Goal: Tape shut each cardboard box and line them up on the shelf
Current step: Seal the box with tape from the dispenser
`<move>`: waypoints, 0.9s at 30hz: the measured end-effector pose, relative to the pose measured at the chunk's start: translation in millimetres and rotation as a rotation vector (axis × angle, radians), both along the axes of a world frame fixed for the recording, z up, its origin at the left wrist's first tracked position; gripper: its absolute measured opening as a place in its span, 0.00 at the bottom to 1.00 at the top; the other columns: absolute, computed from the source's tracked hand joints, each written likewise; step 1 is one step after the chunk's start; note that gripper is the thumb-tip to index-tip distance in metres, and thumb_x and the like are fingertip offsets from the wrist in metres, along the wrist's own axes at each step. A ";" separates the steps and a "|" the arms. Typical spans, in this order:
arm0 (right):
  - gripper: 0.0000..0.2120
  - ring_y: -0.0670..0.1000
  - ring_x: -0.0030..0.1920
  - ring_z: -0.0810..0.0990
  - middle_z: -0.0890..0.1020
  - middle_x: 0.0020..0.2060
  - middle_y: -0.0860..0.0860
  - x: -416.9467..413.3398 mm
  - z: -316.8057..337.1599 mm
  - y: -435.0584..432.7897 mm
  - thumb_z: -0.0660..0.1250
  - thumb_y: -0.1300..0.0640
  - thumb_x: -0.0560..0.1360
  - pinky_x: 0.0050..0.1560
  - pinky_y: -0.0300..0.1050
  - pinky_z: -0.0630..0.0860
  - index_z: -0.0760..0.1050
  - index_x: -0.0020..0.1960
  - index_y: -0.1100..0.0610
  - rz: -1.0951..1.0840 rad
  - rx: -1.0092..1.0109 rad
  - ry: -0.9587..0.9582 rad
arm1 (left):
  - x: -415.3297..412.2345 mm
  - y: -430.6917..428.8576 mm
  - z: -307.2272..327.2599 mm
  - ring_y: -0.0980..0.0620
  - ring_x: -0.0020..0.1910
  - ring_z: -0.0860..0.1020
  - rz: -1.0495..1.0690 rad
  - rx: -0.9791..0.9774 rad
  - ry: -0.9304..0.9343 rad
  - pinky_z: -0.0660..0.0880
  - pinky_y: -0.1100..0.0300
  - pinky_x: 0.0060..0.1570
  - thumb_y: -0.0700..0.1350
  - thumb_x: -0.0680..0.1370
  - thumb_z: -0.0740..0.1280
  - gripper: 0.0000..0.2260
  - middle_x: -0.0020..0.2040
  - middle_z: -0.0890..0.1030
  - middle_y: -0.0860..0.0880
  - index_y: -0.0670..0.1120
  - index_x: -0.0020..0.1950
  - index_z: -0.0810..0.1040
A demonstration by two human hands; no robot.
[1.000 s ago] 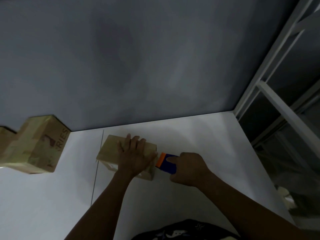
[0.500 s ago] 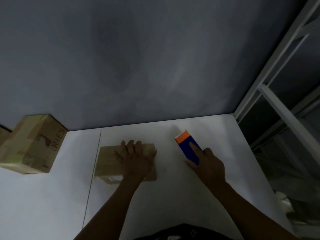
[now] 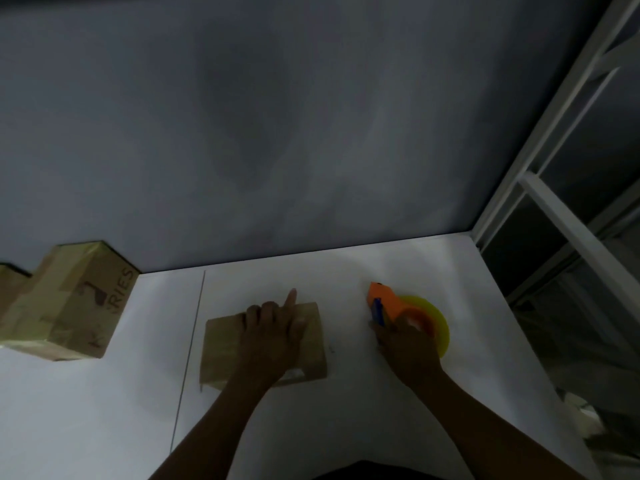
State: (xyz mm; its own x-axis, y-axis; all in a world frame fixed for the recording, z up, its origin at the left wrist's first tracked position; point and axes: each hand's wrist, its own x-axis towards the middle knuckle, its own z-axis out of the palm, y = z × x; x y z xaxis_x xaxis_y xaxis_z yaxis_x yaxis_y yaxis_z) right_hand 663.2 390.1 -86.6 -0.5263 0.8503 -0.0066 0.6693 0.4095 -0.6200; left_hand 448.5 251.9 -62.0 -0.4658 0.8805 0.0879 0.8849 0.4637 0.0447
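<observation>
While the left hand [image 3: 273, 336] lies palm-down on the box [image 3: 221, 344], forefinger straight past its far edge, a stretch of white shelf [image 3: 346, 417] separates the box from the dispenser [image 3: 386, 301] on its right. The right hand [image 3: 407, 348] grips the dispenser's handle, fingers wrapped round. Left of the box, past a thin seam, a taped box [image 3: 69, 299] stands by the wall. Beyond the dispenser, the shelf ends at a rack [image 3: 554, 209]. The left hand hides the box's top middle, and dim light blurs any tape.
</observation>
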 end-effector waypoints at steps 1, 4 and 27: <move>0.24 0.47 0.42 0.76 0.77 0.46 0.46 -1.7 -4.8 -0.3 0.73 0.52 0.70 0.38 0.38 0.73 0.72 0.63 0.42 0.021 0.114 -0.072 | -0.2 -0.8 -3.5 0.42 0.44 0.73 -0.017 -0.004 -0.006 0.71 0.50 0.43 0.60 0.80 0.45 0.28 0.48 0.78 0.44 0.48 0.70 0.71; 0.15 0.59 0.44 0.81 0.80 0.47 0.56 -14.3 -13.3 -3.1 0.69 0.49 0.70 0.43 0.49 0.78 0.81 0.55 0.52 0.071 0.301 -0.198 | 1.4 -3.7 -3.7 0.43 0.47 0.73 -0.013 0.042 0.002 0.72 0.48 0.47 0.60 0.80 0.43 0.27 0.50 0.78 0.45 0.49 0.70 0.69; 0.13 0.44 0.49 0.74 0.74 0.56 0.48 -74.8 21.0 -49.4 0.58 0.58 0.81 0.42 0.35 0.71 0.70 0.64 0.54 -0.273 -0.828 0.482 | -1.1 -1.3 -6.2 0.43 0.58 0.72 -0.006 0.003 -0.079 0.61 0.37 0.65 0.62 0.79 0.40 0.27 0.57 0.76 0.48 0.54 0.71 0.66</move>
